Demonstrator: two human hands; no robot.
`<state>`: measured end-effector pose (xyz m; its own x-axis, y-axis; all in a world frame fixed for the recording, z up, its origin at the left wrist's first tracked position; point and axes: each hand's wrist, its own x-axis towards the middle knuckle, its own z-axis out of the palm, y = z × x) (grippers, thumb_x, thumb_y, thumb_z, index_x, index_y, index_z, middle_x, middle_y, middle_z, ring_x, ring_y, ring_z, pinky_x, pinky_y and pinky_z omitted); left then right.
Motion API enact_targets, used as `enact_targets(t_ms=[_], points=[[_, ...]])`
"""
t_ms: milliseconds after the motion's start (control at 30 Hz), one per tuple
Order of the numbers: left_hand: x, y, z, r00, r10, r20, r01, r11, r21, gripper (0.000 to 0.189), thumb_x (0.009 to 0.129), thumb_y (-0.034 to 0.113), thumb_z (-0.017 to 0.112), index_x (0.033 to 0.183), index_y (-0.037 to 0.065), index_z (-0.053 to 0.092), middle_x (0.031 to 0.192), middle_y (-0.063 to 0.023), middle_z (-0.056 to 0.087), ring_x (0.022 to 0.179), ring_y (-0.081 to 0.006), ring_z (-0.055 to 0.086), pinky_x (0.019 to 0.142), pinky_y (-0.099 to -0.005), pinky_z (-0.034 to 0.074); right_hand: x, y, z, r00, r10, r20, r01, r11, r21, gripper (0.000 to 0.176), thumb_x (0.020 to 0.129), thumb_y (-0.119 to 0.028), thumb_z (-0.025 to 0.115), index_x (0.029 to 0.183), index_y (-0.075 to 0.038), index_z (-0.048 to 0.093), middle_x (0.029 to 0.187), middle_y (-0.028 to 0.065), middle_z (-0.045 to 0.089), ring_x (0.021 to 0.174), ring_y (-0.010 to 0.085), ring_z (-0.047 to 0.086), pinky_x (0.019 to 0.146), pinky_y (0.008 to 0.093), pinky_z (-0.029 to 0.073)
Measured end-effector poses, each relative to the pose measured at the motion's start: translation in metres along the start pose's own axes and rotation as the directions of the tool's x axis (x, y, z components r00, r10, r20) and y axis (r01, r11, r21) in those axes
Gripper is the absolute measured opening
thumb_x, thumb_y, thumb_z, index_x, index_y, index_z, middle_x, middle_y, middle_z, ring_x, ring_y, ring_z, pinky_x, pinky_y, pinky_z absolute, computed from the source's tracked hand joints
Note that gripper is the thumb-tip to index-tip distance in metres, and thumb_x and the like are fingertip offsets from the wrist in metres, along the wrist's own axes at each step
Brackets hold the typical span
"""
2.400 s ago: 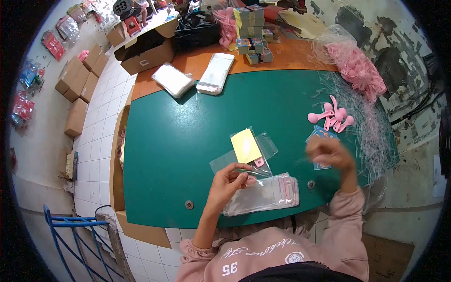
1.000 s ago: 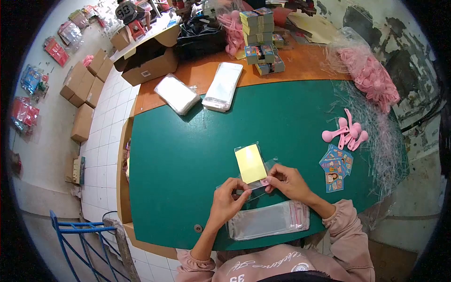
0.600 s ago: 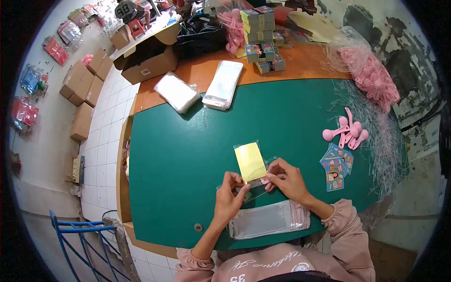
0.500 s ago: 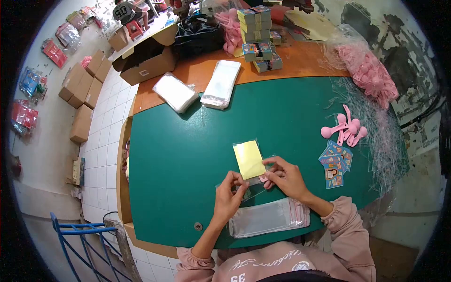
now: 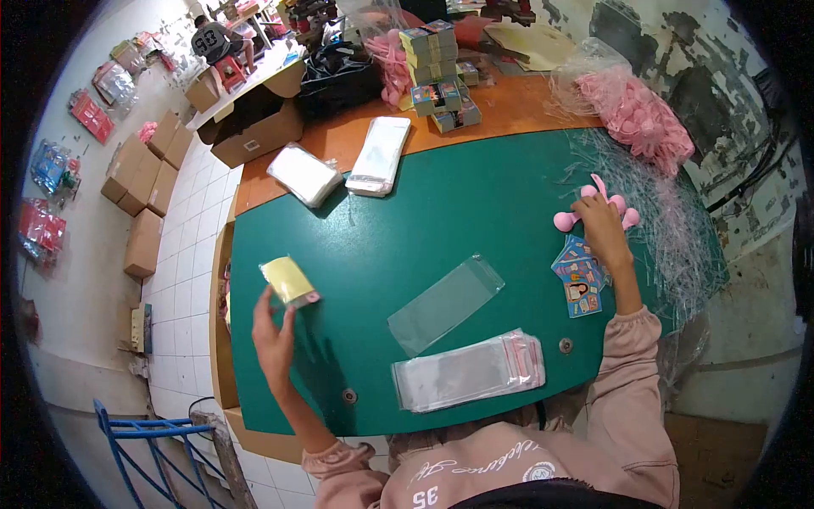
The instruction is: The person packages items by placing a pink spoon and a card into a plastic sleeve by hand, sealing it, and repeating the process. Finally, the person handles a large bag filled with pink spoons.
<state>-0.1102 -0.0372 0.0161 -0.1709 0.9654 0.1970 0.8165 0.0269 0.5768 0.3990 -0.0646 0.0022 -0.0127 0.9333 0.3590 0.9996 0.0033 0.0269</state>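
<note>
On the left of the green table, my left hand point(image 5: 275, 343) pinches the lower edge of a clear packet with a yellow card point(image 5: 287, 279) inside. A pink bit shows at the packet's lower right corner. At the right, the bent fingers of my right hand point(image 5: 606, 229) are down on a small pile of pink spoons point(image 5: 565, 221), partly covering them. Below that hand lie several blue printed cards point(image 5: 580, 280), fanned out. A single clear plastic sleeve point(image 5: 446, 304) lies flat in the middle, above a stack of clear sleeves point(image 5: 466, 373).
Two bundles of plastic sleeves point(image 5: 380, 157) lie at the back, near an open carton point(image 5: 254, 136). Card stacks point(image 5: 434, 64) and a bag of pink spoons point(image 5: 636, 114) stand behind. Loose clear strips point(image 5: 670, 229) cover the right edge. A person point(image 5: 216, 42) sits far off.
My left hand has carried the yellow-card packet from the middle to the left. My right hand has let go of it and moved right to the spoons. The single sleeve is now uncovered.
</note>
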Motion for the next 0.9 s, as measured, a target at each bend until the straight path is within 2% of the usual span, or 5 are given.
enact_targets(t_ms=[67,367,600,767,900], points=[[0.005,-0.001,0.000,0.950,0.220,-0.223,-0.096,0.882,0.462,0.038,0.080,0.016,0.060,0.115,0.004,0.052,0.111,-0.0197,0.054,0.093,-0.0314,0.056,0.083,-0.0384,0.043,0.005,0.003,0.001,1.000,-0.026,-0.001,0.026,0.999,-0.043,0.019,0.069,-0.003,0.054,0.087,-0.007,0.060,0.091,0.0055,0.057,0.093,0.0233,0.050,0.077,0.0360,0.038],[-0.039,0.135,0.121,0.808,0.531,0.256,-0.452,0.837,-0.309,0.031,0.077,0.015,0.064,0.103,0.001,0.055,0.101,-0.0183,0.051,0.087,-0.0313,0.056,0.077,-0.0375,0.046,0.006,0.006,-0.002,0.999,-0.046,0.004,0.046,0.985,-0.165,0.018,0.066,-0.004,0.056,0.083,-0.010,0.059,0.091,0.0030,0.055,0.097,0.0205,0.048,0.083,0.0407,0.033],[-0.017,0.141,0.104,0.722,0.446,0.529,-0.200,0.867,-0.457,0.022,0.077,0.012,0.061,0.094,-0.003,0.061,0.077,-0.0110,0.057,0.071,-0.0208,0.056,0.070,-0.0305,0.046,0.017,-0.025,-0.023,0.974,-0.037,-0.223,0.024,0.998,-0.059,0.022,0.078,-0.003,0.053,0.099,-0.009,0.058,0.088,0.0071,0.052,0.095,0.0228,0.049,0.087,0.0391,0.033],[-0.004,0.117,0.114,0.676,0.401,0.618,0.127,0.763,-0.634,0.022,0.084,0.021,0.059,0.088,0.000,0.064,0.088,-0.0071,0.064,0.080,-0.0111,0.058,0.066,-0.0233,0.044,0.021,-0.102,-0.037,0.972,-0.091,-0.216,0.193,0.833,0.519,0.027,0.078,0.002,0.052,0.104,-0.004,0.057,0.082,0.0074,0.051,0.079,0.0155,0.052,0.067,0.0259,0.044],[-0.006,0.120,0.106,0.632,0.384,0.673,0.309,0.672,-0.673,0.021,0.083,0.021,0.060,0.087,0.001,0.063,0.084,-0.0066,0.064,0.078,-0.0099,0.058,0.064,-0.0206,0.043,0.015,-0.131,-0.040,0.972,0.204,0.117,-0.187,0.367,0.911,0.022,0.078,-0.005,0.060,0.099,-0.001,0.053,0.074,0.0083,0.057,0.062,0.0120,0.056,0.053,0.0238,0.044]])
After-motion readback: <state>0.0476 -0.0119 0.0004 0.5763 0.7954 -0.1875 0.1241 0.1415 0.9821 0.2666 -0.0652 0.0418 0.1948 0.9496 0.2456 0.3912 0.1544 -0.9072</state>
